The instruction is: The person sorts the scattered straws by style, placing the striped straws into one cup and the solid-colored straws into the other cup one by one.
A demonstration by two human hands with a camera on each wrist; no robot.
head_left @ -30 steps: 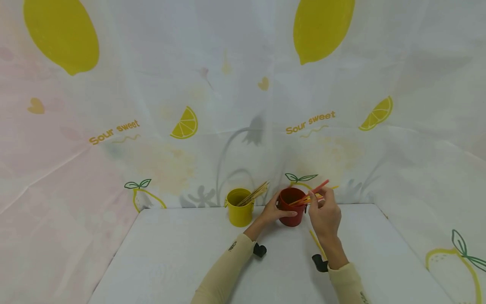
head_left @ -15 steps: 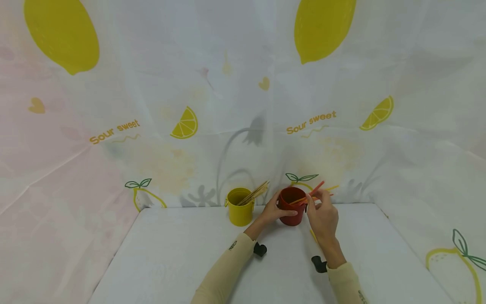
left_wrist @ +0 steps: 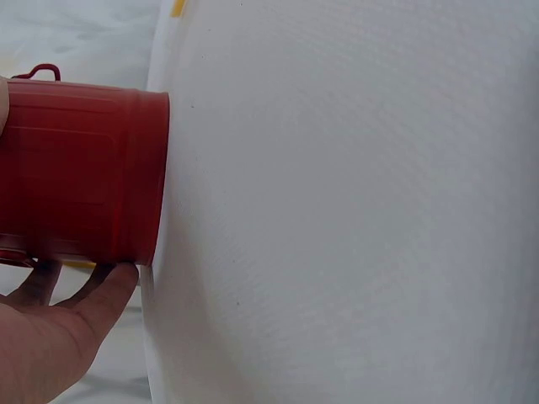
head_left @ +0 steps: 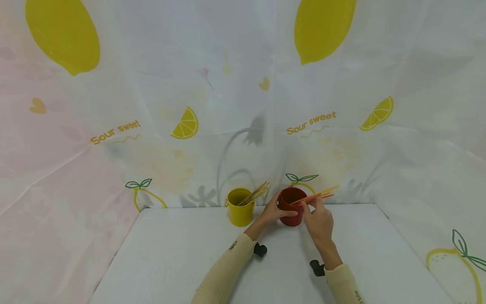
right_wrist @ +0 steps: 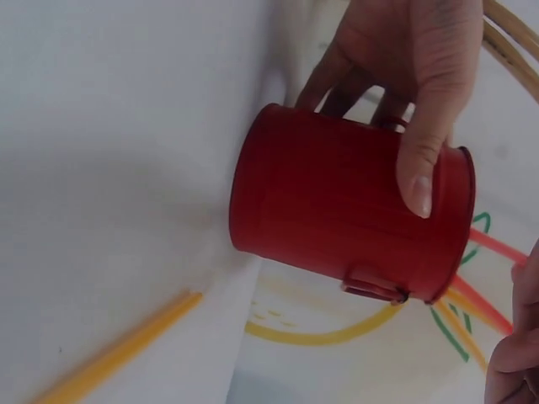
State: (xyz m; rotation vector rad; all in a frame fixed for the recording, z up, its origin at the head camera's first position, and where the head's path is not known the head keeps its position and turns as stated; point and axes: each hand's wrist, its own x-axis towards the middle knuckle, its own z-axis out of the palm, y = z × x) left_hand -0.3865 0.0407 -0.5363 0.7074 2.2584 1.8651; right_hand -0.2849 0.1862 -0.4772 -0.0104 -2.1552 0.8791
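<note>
My left hand (head_left: 271, 212) holds a small red metal bucket (head_left: 292, 221) upright on the table, its thumb across the front, as the right wrist view also shows. Several thin red and yellow straws (head_left: 330, 190) lean out over the bucket's right rim. At that rim my right hand (head_left: 319, 223) pinches a red straw (right_wrist: 484, 305) between thumb and fingers; how deep its far end sits in the bucket is hidden. In the right wrist view a loose yellow straw (right_wrist: 118, 349) lies on the table; in the head view it is hidden near the right forearm.
Left of the red bucket stands a yellow bucket (head_left: 240, 216) with several thin wooden sticks (head_left: 254, 194) leaning to the right. The white table (head_left: 171, 257) meets a lemon-print cloth backdrop (head_left: 228, 126) just behind both buckets. Black wrist mounts (head_left: 260, 250) sit at both wrists.
My right hand has moved left and slightly down toward the red bucket's rim, and the red straw in it has tilted lower. The left hand and both buckets have stayed put.
</note>
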